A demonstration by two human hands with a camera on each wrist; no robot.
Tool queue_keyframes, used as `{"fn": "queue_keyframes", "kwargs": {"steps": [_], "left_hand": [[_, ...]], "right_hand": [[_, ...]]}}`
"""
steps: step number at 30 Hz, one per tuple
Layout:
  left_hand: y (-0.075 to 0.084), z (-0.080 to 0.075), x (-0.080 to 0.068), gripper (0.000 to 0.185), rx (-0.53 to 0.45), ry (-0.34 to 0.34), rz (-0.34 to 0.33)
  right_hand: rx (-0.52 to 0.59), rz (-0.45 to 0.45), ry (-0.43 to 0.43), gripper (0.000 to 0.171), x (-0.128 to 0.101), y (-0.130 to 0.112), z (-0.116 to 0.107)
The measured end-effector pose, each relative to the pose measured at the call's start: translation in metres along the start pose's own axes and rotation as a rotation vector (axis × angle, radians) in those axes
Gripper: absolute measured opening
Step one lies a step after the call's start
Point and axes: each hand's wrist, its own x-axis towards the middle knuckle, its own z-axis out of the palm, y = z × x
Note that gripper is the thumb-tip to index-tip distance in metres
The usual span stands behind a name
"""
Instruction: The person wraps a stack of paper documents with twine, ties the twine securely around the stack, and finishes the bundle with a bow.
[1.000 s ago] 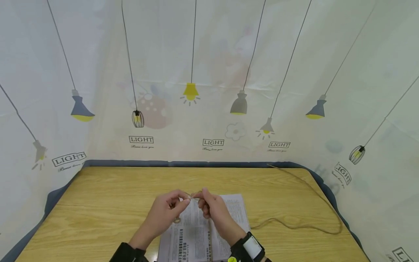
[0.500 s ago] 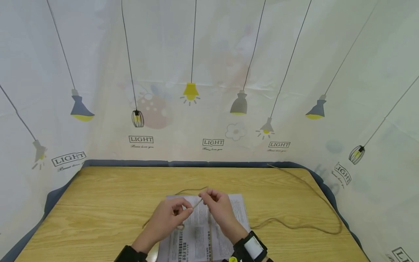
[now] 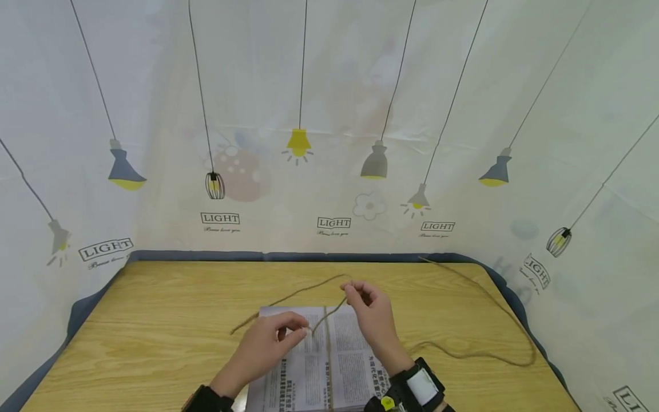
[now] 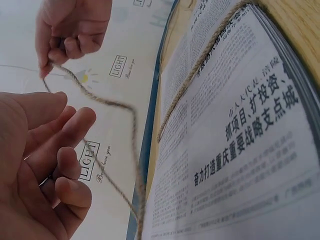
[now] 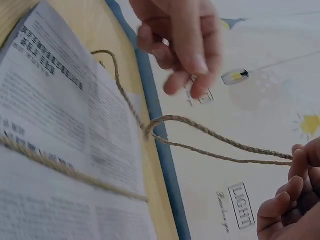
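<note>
- While the right hand [image 3: 378,320] pinched the twine [image 3: 329,313] between thumb and forefinger, the left hand [image 3: 265,343] had its fingers loosely bent and slightly spread, apart from the looped twine in the right wrist view.
- Nearer the person than the right fingers lay the newspaper stack [image 3: 301,366], with a binding strand [image 3: 328,355] running over its top between the two hands.
- From the right fingers, the twine slanted down to a bend just beside the left fingertips; another stretch arced leftward past the left hand.
- To the right of the right fingers, a long cord [image 3: 481,355] curved across the desk [image 3: 128,343] to its far edge.
- Half a second earlier, the right fingers had been closer to the left ones; they had since moved away rightward, uncovering more of the stack's print.
</note>
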Motion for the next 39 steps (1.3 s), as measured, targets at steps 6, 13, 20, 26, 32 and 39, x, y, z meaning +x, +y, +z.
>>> {"fn": "queue_keyframes", "kwargs": {"steps": [6, 13, 20, 26, 32, 39], "left_hand": [[-0.003, -0.007, -0.003, 0.01, 0.007, 0.078, -0.07], [-0.013, -0.014, -0.005, 0.012, 0.02, 0.161, -0.138], [-0.025, -0.012, -0.009, 0.005, 0.072, 0.172, -0.194], [-0.027, -0.013, -0.012, 0.006, 0.082, 0.158, -0.206], [-0.028, -0.013, -0.015, 0.005, 0.1, 0.141, -0.244], [-0.036, -0.01, -0.017, 0.004, 0.108, 0.115, -0.281]], "right_hand": [[0.012, 0.1, 0.073, 0.031, 0.01, -0.004, -0.031], [0.035, 0.148, 0.125, 0.041, 0.02, 0.001, -0.064], [-0.002, 0.198, 0.16, 0.041, 0.023, 0.012, -0.093], [-0.306, 0.221, 0.184, 0.04, 0.026, 0.038, -0.116], [-0.478, 0.222, 0.203, 0.037, 0.027, 0.062, -0.141], [-0.646, 0.143, 0.233, 0.041, 0.033, 0.073, -0.166]]}}
